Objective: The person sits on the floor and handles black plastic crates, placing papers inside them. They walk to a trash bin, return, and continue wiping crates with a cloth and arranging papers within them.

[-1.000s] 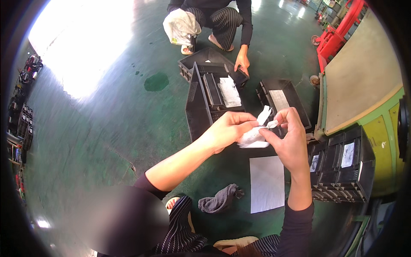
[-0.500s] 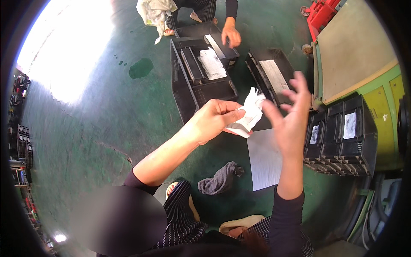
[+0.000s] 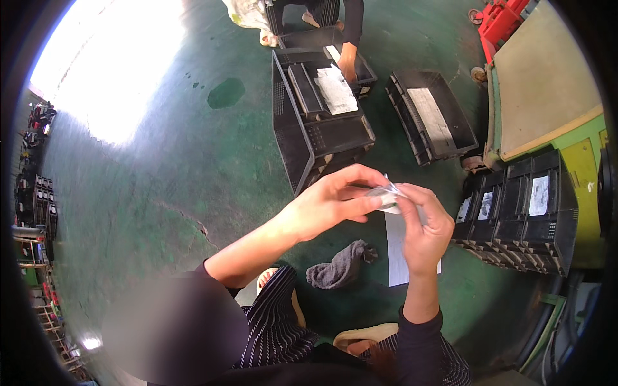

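A small crumpled whitish plastic bag point(image 3: 389, 199), partly see-through, is held in the air between my hands. My left hand point(image 3: 331, 196) pinches its left side between thumb and fingers. On the other side, my right hand point(image 3: 423, 222) has its thumb and fingers closed on the bag, hiding much of it. Below my hands, a white sheet point(image 3: 396, 257) lies on the floor, partly covered by my right hand. A dark grey cloth point(image 3: 341, 265) lies bunched up to the left of the sheet.
Ahead, a black crate point(image 3: 331, 138) holds a smaller tray with white paper point(image 3: 336, 90); a co-worker's hand point(image 3: 347, 62) reaches in beside it. Another black crate point(image 3: 463, 132) sits to the right. Several black crates point(image 3: 515, 222) stand by a green-edged bench point(image 3: 547, 77). A red cart point(image 3: 499, 26) is beyond.
My right hand has come in from spread fingers to grip the bag with my left, and the bag is now largely covered. The co-worker's hand has moved down into the crates.
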The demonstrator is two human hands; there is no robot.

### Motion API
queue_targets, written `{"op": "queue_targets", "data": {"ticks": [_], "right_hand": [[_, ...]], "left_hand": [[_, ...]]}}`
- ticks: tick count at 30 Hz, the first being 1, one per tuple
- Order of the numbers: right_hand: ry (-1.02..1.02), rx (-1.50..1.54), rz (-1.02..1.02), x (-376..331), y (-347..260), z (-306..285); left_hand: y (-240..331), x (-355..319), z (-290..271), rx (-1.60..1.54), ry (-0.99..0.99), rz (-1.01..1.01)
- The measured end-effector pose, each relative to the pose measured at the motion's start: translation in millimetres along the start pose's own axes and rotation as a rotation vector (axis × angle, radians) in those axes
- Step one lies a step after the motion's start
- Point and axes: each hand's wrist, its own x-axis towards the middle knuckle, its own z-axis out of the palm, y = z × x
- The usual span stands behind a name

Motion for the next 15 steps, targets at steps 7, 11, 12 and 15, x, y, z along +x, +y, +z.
{"op": "queue_targets", "data": {"ticks": [7, 11, 12, 15], "right_hand": [[0.154, 0.286, 0.325, -11.3, 26.7, -29.3], [0.152, 0.387, 0.343, -15.9, 29.5, -14.1], [0.140, 0.406, 0.337, -21.4, 33.7, -14.6], [0.111, 0.421, 0.281, -22.9, 44.8, -21.3]], "left_hand": [[-59.8, -19.2, -74.8, 0.682, 0.584, 0.550], [-154.5, 3.5, -139.8, 1.162, 0.512, 0.318], [-146.2, 12.6, -142.0, 1.103, 0.482, 0.138], [-116.4, 13.2, -122.9, 0.936, 0.625, 0.195]]}}
